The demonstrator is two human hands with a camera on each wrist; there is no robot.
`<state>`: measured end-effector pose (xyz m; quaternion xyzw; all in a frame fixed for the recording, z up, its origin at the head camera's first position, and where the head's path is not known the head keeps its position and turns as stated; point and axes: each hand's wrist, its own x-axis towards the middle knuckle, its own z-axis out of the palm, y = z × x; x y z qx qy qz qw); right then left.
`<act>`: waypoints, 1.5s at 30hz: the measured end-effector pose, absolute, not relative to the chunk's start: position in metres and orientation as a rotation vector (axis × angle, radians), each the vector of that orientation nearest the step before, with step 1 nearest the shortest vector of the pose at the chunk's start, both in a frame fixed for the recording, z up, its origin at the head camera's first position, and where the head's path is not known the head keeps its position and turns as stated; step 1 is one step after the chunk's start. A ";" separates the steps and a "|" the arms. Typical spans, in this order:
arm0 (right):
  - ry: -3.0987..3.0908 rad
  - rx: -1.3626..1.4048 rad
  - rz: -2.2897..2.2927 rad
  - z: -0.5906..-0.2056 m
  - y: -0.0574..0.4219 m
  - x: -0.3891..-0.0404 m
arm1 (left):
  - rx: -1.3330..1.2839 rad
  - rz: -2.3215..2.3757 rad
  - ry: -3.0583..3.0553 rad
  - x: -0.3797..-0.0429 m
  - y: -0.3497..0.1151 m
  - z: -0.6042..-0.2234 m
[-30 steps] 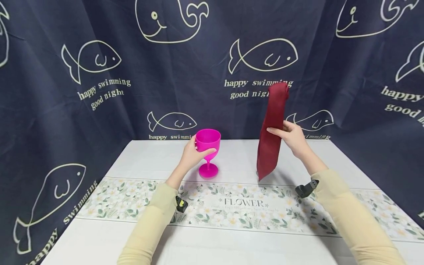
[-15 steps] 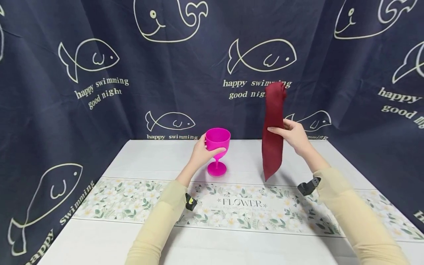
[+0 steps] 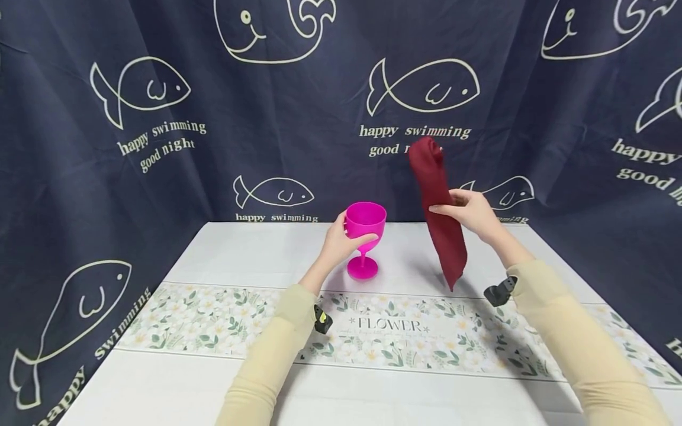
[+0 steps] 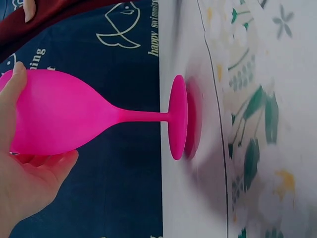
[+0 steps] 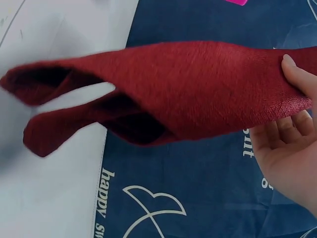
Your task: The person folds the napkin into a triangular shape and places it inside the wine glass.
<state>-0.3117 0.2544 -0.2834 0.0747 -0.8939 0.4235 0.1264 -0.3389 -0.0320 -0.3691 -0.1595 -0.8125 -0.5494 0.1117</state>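
My left hand (image 3: 337, 242) grips a bright pink goblet (image 3: 366, 219) round its bowl, thumb across the near side. The goblet stands upright. In the left wrist view its foot (image 4: 178, 116) appears slightly above the white table, with a pink reflection below. To the right, my right hand (image 3: 475, 214) pinches a folded dark red necktie (image 3: 433, 177) near its middle, thumb in front and fingers behind. The necktie is raised and slants, top leaning left. Its lower ends (image 5: 39, 134) hang loose and parted in the right wrist view. Goblet and necktie are apart.
A white table (image 3: 176, 378) carries a printed flower band (image 3: 202, 319) across its middle, lettered FLOWER. Behind and at both sides hangs a dark blue curtain (image 3: 319, 130) with fish drawings. A small black device (image 3: 501, 291) sits on each wrist.
My left hand has moved to the right with the goblet, closer to the necktie. The necktie's top has swung left and its lower tip right, while my right hand has barely shifted.
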 end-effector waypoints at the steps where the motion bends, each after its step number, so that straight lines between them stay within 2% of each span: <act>1: -2.615 0.220 1.204 -0.283 0.254 -0.312 | -0.466 -1.618 -2.388 -0.339 -0.031 -0.370; 8: -2.660 0.241 1.027 -0.282 0.252 -0.317 | -0.473 -1.639 -2.411 -0.340 -0.025 -0.376; 27: -2.696 0.542 0.689 -0.268 0.232 -0.327 | -0.534 -1.744 -2.422 -0.338 -0.030 -0.380; 45: -2.652 0.660 0.550 -0.248 0.214 -0.331 | -0.596 -1.690 -2.425 -0.341 -0.032 -0.381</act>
